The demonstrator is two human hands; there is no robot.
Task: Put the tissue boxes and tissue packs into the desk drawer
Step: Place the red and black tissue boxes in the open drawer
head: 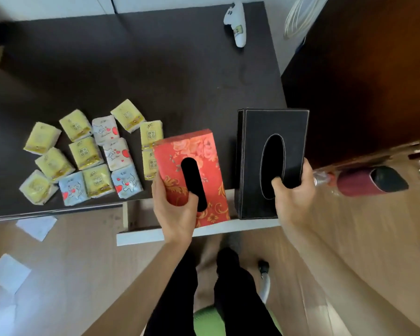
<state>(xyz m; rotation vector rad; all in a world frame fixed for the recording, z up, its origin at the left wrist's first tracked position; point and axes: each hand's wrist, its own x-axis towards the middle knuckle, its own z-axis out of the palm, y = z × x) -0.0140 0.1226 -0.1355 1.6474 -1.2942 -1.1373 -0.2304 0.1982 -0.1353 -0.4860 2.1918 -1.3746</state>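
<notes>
The drawer (141, 235) interior was mostly hidden by the red tissue box (192, 151) (its contents could not be told).

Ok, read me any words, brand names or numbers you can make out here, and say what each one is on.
None can be read for certain.
Yellow tissue packs: boxed Chinese characters, too blurred to read.
White and blue heart packs: a script line, too small to read.
Red tissue box: floral pattern only.
Black tissue box: no text.
White toy: small label, unreadable.

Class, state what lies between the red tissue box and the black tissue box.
Head view: only bare dark desk top between red tissue box and black tissue box.
</notes>
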